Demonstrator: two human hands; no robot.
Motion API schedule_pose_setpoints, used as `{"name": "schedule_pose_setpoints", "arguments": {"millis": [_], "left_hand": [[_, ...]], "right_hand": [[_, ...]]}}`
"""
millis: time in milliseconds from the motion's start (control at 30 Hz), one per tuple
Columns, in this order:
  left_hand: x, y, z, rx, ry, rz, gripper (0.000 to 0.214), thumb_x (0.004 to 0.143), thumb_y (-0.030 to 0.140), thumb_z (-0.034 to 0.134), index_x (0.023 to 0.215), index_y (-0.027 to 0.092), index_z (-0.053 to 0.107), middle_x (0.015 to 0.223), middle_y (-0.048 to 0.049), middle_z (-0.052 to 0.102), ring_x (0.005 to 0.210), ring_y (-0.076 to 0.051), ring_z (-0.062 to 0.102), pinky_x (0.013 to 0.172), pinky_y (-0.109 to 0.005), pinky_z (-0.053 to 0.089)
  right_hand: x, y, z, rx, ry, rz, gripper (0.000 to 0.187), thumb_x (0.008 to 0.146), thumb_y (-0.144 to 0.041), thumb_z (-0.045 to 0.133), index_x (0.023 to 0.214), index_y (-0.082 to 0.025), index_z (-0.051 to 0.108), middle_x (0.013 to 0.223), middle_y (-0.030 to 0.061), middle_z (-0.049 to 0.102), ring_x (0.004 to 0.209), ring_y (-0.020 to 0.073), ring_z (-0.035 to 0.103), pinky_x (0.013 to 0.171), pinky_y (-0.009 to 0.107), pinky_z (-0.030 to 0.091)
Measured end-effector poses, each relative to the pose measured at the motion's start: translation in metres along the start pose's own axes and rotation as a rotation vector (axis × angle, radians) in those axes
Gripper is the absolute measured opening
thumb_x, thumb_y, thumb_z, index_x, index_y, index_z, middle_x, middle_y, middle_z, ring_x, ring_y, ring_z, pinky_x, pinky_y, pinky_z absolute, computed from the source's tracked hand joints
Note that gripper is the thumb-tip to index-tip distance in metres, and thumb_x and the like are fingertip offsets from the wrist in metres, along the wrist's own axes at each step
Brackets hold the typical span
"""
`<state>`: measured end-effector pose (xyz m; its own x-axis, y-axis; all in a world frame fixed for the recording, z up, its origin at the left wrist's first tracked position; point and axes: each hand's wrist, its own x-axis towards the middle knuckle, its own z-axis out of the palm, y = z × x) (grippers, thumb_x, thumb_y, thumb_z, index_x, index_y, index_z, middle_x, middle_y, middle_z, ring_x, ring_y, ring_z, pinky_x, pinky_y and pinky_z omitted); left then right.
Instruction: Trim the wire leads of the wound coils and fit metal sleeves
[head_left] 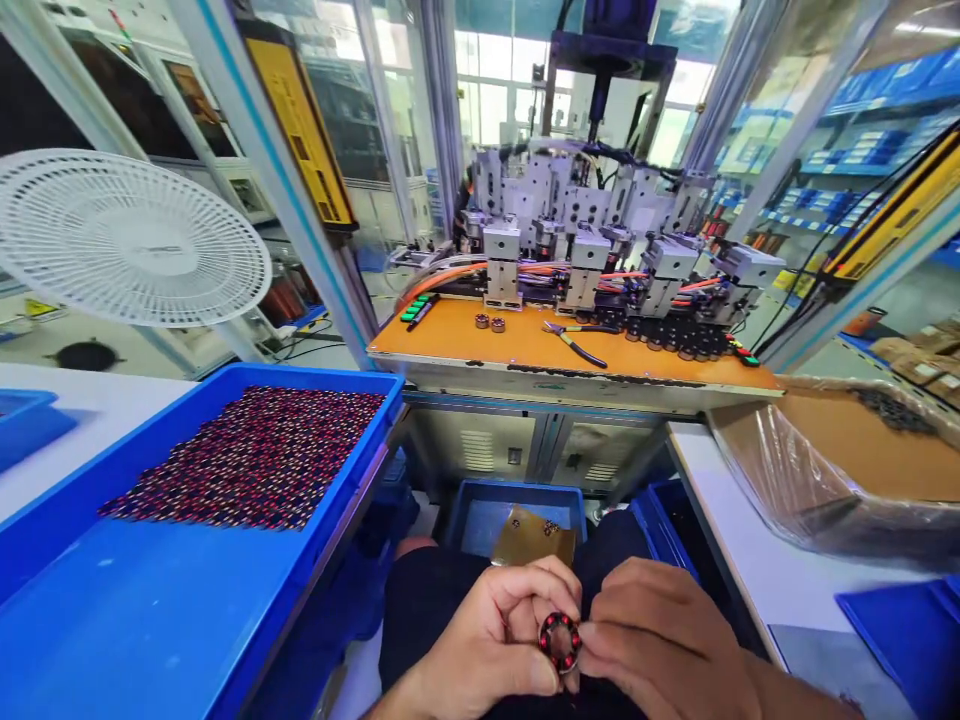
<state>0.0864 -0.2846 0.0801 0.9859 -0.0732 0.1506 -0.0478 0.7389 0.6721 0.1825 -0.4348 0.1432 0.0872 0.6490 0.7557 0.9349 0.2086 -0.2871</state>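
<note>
Fingers (534,672) either side of red-dotted ring (568,661)

- Pinched in the bare left hand (499,632): one small black ring-shaped part (568,661) with glossy red segments spaced around an open centre.
- Gripped at its lower left edge by the left thumb, beside the curled forefinger.
- Met at its right rim by fingertips of the bare right hand (656,630).
- Turned with its opening toward the camera.
</note>
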Motion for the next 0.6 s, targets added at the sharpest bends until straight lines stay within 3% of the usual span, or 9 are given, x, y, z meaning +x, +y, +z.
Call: {"name": "schedule_pose_setpoints", "arguments": {"millis": [100, 300, 400, 467, 600], "left_hand": [[0.013, 0.004, -0.004, 0.051, -0.003, -0.004, 0.029, 0.063, 0.025, 0.089, 0.09, 0.021, 0.079, 0.092, -0.001, 0.054, 0.064, -0.006, 0.061, 0.061, -0.018, 0.05], [0.016, 0.008, -0.006, 0.24, 0.096, 0.119, 0.026, 0.065, 0.021, 0.087, 0.09, 0.021, 0.08, 0.094, -0.0044, 0.057, 0.07, -0.009, 0.052, 0.065, -0.022, 0.045], [0.005, 0.009, -0.006, 0.278, 0.18, 0.187, 0.044, 0.063, 0.019, 0.088, 0.105, 0.027, 0.077, 0.099, -0.0046, 0.06, 0.079, -0.013, 0.056, 0.071, -0.024, 0.045], [-0.004, 0.012, -0.006, 0.307, 0.227, 0.143, 0.054, 0.061, 0.023, 0.09, 0.112, 0.025, 0.072, 0.092, -0.0026, 0.062, 0.08, -0.013, 0.056, 0.073, -0.024, 0.044], [-0.024, 0.017, -0.003, 0.39, 0.235, -0.051, 0.033, 0.074, 0.038, 0.081, 0.093, 0.012, 0.072, 0.071, 0.0003, 0.06, 0.061, -0.007, 0.051, 0.061, -0.019, 0.04]], "right_hand": [[-0.003, 0.005, 0.001, -0.064, 0.057, 0.099, 0.026, 0.101, -0.022, 0.051, 0.08, -0.016, 0.065, 0.065, 0.0021, 0.069, 0.059, 0.0113, 0.064, 0.059, 0.022, 0.054], [-0.006, 0.016, 0.013, 0.043, 0.016, 0.255, 0.027, 0.101, -0.023, 0.047, 0.08, -0.019, 0.063, 0.065, 0.0015, 0.066, 0.058, 0.0112, 0.064, 0.056, 0.02, 0.053], [-0.007, 0.018, 0.021, 0.083, 0.036, 0.232, 0.022, 0.099, -0.021, 0.048, 0.081, -0.02, 0.061, 0.066, 0.0009, 0.064, 0.058, 0.0118, 0.064, 0.055, 0.021, 0.052], [-0.007, 0.017, 0.025, 0.099, 0.03, 0.198, 0.021, 0.099, -0.021, 0.048, 0.082, -0.02, 0.061, 0.066, 0.0005, 0.064, 0.058, 0.012, 0.064, 0.055, 0.021, 0.052], [-0.006, 0.01, 0.028, 0.076, -0.014, 0.135, 0.025, 0.102, -0.026, 0.045, 0.081, -0.02, 0.058, 0.064, -0.0009, 0.064, 0.057, 0.0104, 0.064, 0.055, 0.02, 0.051]]}}
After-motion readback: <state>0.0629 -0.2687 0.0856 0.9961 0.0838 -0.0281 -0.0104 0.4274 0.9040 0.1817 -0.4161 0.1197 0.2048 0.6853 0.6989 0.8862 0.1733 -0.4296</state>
